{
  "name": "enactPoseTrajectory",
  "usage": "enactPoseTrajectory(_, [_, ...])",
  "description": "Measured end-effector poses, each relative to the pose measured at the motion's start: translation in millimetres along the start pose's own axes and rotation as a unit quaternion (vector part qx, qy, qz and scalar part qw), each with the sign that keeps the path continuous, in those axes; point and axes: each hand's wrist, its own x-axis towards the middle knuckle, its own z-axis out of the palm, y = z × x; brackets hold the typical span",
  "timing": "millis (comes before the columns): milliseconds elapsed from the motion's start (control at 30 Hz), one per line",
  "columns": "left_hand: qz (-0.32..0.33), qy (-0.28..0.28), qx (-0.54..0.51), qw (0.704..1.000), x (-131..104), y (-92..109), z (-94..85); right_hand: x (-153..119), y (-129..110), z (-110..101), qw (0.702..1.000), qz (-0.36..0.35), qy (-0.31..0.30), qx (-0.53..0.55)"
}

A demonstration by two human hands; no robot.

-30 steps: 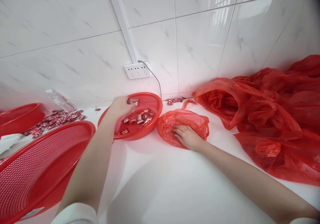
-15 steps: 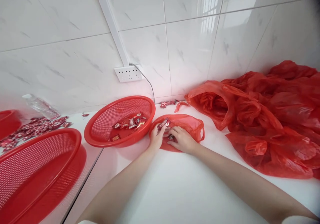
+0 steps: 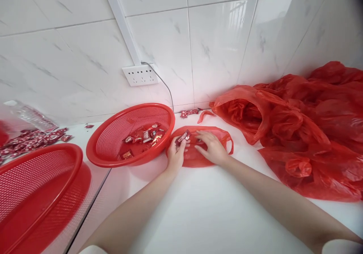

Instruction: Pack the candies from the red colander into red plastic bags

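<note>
1. The left hand (image 3: 176, 151) is pinching a small packet (image 3: 184, 136) between thumb and fingers, with its fingers closing around the lower edge.
2. The packet is showing a dark red, shiny wrapper with pale markings too small to read, and it is tilting up toward the right above the bag.
3. The right hand (image 3: 213, 147) is curving its half-open fingers over the middle of the bag; whether they are gripping anything, I cannot tell.
4. The bag (image 3: 197, 162) is lying on the worktop (image 3: 215, 212) between the basket and the heap of bags, its thin, see-through red plastic wrinkling, and a handle loop is sticking out at its right end.
5. The basket (image 3: 103, 150), red with meshed sides, is standing just left of the bag and holding loose sweets (image 3: 147, 136) in red, dark, white and gold wrappers.
6. A heap of bags (image 3: 312, 121), crumpled and red, is spreading along the tiled wall on the right.
</note>
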Motion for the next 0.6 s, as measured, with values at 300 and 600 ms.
enactPoseTrajectory(300, [0.146, -0.106, 0.114, 0.977, -3.8, -1.9, -1.6, 2.7, -2.7, 9.2, 0.878, 0.25, 0.022, 0.406])
enactPoseTrajectory(600, [-0.054, -0.146, -0.105, 0.982, 0.2, 0.1, -0.2, 2.7, -3.4, 21.8, 0.869, 0.205, 0.112, 0.437])
